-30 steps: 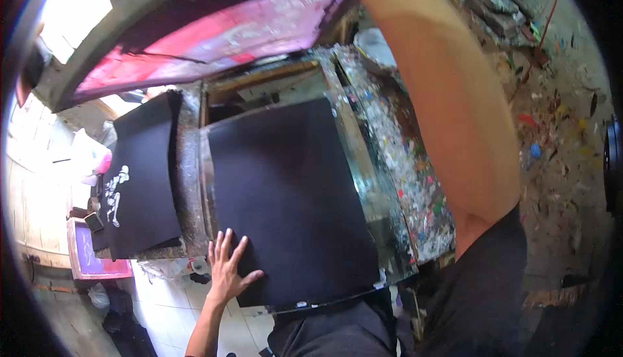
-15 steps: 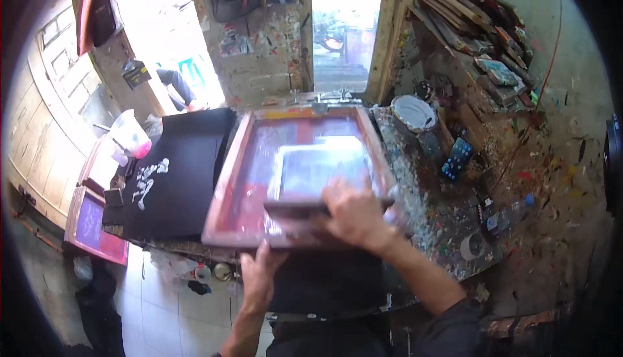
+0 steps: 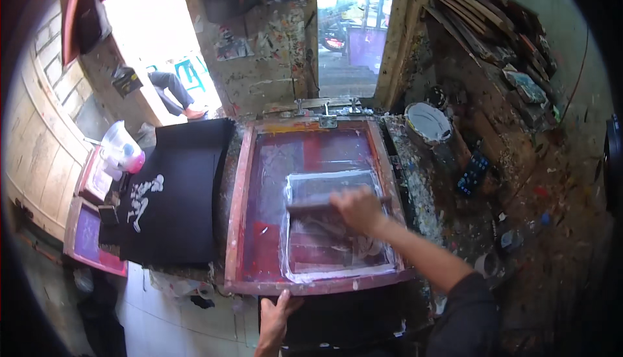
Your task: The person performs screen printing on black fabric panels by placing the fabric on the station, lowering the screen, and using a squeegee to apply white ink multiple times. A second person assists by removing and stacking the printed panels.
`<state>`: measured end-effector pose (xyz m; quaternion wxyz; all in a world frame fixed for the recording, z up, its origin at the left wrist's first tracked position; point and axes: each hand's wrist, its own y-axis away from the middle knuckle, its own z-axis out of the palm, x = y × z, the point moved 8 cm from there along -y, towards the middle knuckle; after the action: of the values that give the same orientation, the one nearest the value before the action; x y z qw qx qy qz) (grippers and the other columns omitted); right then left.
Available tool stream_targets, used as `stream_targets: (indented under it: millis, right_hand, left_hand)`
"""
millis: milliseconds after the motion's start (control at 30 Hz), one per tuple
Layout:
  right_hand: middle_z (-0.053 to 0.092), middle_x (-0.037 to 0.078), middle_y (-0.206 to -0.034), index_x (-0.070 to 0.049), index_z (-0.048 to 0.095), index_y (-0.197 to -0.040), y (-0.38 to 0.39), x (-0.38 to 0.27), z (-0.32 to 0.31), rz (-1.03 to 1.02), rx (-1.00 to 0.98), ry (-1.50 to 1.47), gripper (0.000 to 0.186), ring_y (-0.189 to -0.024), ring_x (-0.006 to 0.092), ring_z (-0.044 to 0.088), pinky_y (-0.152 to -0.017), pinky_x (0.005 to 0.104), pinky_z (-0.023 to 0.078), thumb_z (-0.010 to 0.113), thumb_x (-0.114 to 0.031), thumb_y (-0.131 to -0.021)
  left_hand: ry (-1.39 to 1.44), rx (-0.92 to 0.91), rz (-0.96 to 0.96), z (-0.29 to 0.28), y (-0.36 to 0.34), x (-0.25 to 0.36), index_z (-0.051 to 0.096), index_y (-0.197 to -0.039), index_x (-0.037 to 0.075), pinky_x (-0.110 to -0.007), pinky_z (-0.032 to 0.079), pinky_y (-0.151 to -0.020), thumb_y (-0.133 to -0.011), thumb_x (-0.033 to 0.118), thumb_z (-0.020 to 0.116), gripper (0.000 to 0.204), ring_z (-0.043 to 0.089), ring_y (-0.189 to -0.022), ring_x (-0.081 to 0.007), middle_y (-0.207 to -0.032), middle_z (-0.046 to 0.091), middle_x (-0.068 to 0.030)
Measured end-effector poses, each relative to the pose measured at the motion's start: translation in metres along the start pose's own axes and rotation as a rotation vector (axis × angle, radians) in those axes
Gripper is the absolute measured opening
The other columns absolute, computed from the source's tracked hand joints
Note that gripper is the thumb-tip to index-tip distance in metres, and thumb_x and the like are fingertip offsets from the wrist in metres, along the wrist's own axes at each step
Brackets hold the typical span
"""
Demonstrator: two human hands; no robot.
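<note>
A wooden screen-printing frame [image 3: 235,227] with a purple and red mesh lies in front of me, held at its far end by metal clamps [image 3: 328,119]. My right hand [image 3: 359,209] is wrapped round a dark squeegee [image 3: 310,209], which is on the mesh inside a rectangle outlined in white ink [image 3: 285,240]. Smears of ink show on the mesh nearer to me. At the frame's front edge is my left hand [image 3: 276,315], its thumb on the rim and its fingers mostly hidden below. Black cloth [image 3: 324,324] shows under the front of the frame.
Left of the frame lies a stack of black fabric [image 3: 188,195] with a white print. Beyond it stands a clear plastic tub [image 3: 123,149] with pink in it. A white-smeared bucket [image 3: 428,123], a phone [image 3: 473,172] and a tape roll [image 3: 487,265] are on the right.
The frame's front edge has come down and nearer to me, with my left hand at it. The squeegee in my right hand is now farther from that edge, over the white-outlined rectangle.
</note>
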<state>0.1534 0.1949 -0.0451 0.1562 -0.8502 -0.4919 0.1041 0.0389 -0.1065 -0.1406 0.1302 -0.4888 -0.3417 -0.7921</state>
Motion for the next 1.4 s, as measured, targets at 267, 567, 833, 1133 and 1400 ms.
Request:
stream_targets:
  millis: [267,567,833,1133,1400]
  right_hand:
    - [0.070,0.014,-0.077,-0.009,0.063,-0.091,-0.053,0.036,0.028,0.123,-0.072,-0.011,0.018,-0.073,0.0350,0.073,-0.065,0.0485,0.055,0.070,-0.024,-0.083]
    - [0.069,0.005,-0.078,-0.013,0.064,-0.092,0.107,-0.104,-0.029,-0.005,-0.095,0.061,0.010,-0.067,0.0215,0.071,-0.063,0.0359,0.051,0.064,-0.023,-0.089]
    - [0.065,0.007,-0.086,-0.010,0.066,-0.099,0.110,-0.106,-0.120,0.228,0.228,0.001,0.054,-0.082,0.0257,0.066,-0.097,0.0531,0.037,0.071,-0.062,-0.085]
    - [0.072,0.014,-0.091,-0.005,0.070,-0.097,-0.041,-0.064,-0.293,0.113,0.529,0.187,0.071,-0.091,0.0280,0.070,-0.094,0.0473,0.043,0.058,-0.075,-0.089]
    - [0.075,0.018,-0.078,-0.001,0.077,-0.091,-0.112,-0.025,-0.340,0.181,0.357,0.147,0.080,-0.079,0.0341,0.076,-0.082,0.0488,0.057,0.054,-0.078,-0.090]
  left_hand:
    - [-0.272,-0.135,-0.337,-0.020,-0.007,-0.008,0.048,-0.112,-0.018,-0.041,0.066,-0.067,-0.108,0.029,0.058,0.048,0.076,-0.080,-0.0374,-0.092,0.068,-0.0294]
    - [-0.158,-0.052,-0.236,-0.033,-0.006,-0.014,0.035,-0.113,-0.011,-0.038,0.066,-0.068,-0.106,0.028,0.062,0.048,0.076,-0.078,-0.0335,-0.095,0.067,-0.0285]
    - [-0.146,-0.089,-0.050,-0.020,0.003,0.027,0.043,-0.102,-0.011,-0.036,0.062,-0.056,-0.106,0.033,0.060,0.047,0.073,-0.066,-0.0300,-0.080,0.067,-0.0236]
    - [-0.903,-0.263,1.055,0.116,0.042,0.201,0.033,-0.148,0.000,-0.033,0.060,-0.079,-0.103,0.024,0.064,0.060,0.072,-0.088,-0.0249,-0.111,0.069,-0.0199]
    - [-1.531,-0.197,1.032,0.134,-0.038,0.174,0.049,-0.148,0.011,-0.037,0.059,-0.079,-0.093,0.042,0.074,0.068,0.074,-0.089,-0.0316,-0.137,0.062,-0.0195]
